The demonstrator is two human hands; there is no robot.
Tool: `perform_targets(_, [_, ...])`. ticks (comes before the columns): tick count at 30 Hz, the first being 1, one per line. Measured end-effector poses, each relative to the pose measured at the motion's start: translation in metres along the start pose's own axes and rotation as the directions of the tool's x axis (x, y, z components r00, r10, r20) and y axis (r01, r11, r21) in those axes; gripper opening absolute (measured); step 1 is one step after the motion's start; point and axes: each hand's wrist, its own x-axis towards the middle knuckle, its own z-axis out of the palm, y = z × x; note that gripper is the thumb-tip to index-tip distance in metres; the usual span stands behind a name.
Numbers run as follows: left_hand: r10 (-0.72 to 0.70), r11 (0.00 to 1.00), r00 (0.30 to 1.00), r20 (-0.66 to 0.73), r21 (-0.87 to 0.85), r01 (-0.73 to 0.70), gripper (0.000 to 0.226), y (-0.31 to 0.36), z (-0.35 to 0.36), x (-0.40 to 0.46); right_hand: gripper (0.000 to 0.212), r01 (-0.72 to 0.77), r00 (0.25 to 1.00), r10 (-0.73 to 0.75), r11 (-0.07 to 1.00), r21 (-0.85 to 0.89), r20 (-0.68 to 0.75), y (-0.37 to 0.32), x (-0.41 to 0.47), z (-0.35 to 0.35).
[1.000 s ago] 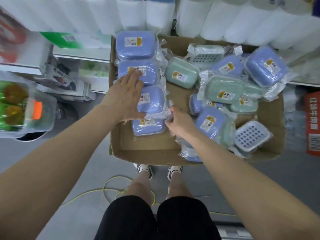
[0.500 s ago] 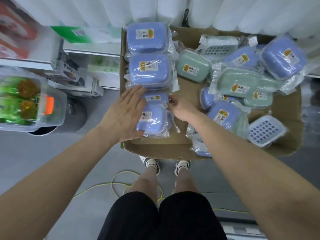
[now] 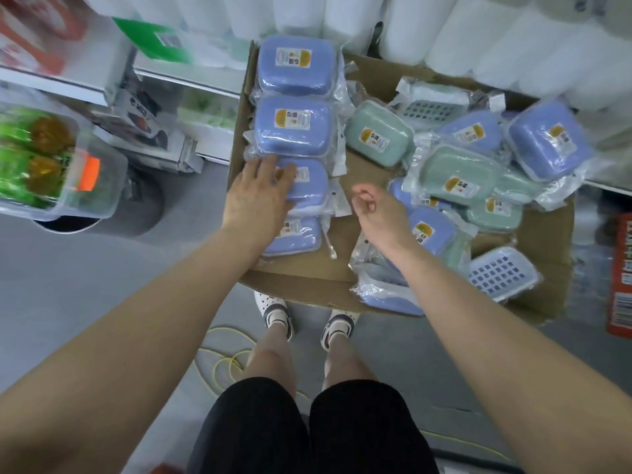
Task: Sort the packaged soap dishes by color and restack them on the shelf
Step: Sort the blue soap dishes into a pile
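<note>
Brown cardboard [image 3: 342, 285], a flattened box with a raised wall on its left edge, carries everything we are sorting, and it lies over a grey floor [image 3: 85, 285] between white shelving. Along its left edge we have a column of blue soap dishes [image 3: 294, 131] in clear wrap, four in line from the far corner toward the near edge, each just touching the next. Our left hand [image 3: 260, 196] lies flat on the third one, fingers straight and spread, curled around nothing. Our right hand [image 3: 376, 210] hovers over the bare middle of the cardboard with fingers loosely curled and nothing in them. The right half holds a loose heap: green soap dishes [image 3: 458, 179] overlapping more blue ones, and a slotted white tray [image 3: 499, 275] near the near right corner. Beyond the far edge stand white paper rolls [image 3: 478, 35]. To the left of the cardboard a clear plastic tub [image 3: 68, 165] holds green packets, and white shelf rails run behind it. A yellow cable [image 3: 222, 357] loops on the floor beside our sandalled feet, and a red carton [image 3: 620, 275] sits past the right edge.
</note>
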Motion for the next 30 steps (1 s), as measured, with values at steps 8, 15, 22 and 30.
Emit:
perform_targets(8, [-0.068,0.974,0.995,-0.066,-0.219,0.052,0.034,0.018,0.030,-0.071,0.052,0.282,0.957,-0.271,0.951,-0.123,0.099,-0.019,0.005,0.003])
perform_targets(15, [-0.174,0.949,0.908,0.382,-0.180,0.257,0.062,0.049,0.047,-0.077,0.059,0.003,0.975,-0.027,0.994,0.109,0.222,-0.038,0.019,0.014])
perform_targets(22, [-0.179,0.972,0.910,0.375,-0.078,0.223,0.066,0.031,0.044,-0.067,0.050,0.043,0.985,-0.045,0.999,0.016,0.167,-0.030,0.019,-0.008])
perform_targets(30, [0.139,0.936,0.978,0.156,-0.342,-0.079,0.047,0.120,0.003,-0.038,0.028,0.021,0.982,-0.038,0.996,-0.090,-0.185,0.051,-0.005,-0.117])
